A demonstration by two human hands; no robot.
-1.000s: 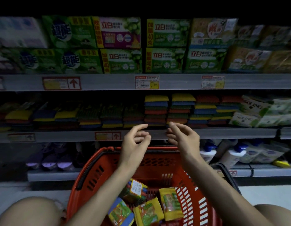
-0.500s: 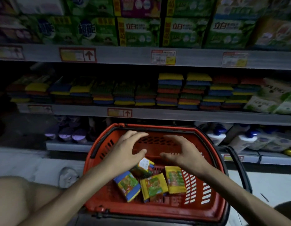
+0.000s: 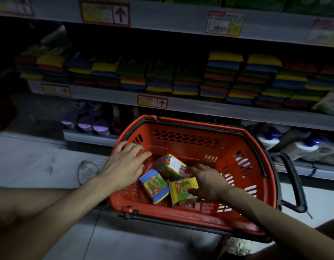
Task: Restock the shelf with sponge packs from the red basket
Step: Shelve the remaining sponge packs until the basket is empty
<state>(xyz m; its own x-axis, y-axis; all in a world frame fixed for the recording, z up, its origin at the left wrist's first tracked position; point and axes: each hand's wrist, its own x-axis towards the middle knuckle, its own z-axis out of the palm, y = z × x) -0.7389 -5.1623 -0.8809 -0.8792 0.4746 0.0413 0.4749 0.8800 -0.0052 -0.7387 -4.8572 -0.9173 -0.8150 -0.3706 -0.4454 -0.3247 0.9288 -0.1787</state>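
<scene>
Both hands have come down from the front edge of the grey metal sponge shelf, where they hovered empty a second ago, into the red slotted plastic basket on the floor. The left hand hangs over the basket's left wall with fingers spread, holding nothing. The right hand lies with straight fingers on the yellow-edged sponge pack, thumb against its near side, and has not yet closed on it.

Judgement: a fresh pick is beginning and nothing has been lifted. Three packs show in the basket, and the right hand may hide more.

Orientation: the yellow-edged pack lies nearly flat, printed face up. Its outline is close to square, so its long axis is uncertain. The blue-edged sponge pack just left of it lies flat, its long axis running from far-left to near-right. The white-labelled sponge pack leans on edge behind both, label facing up and right. Stacked coloured sponges fill the shelf above.
</scene>
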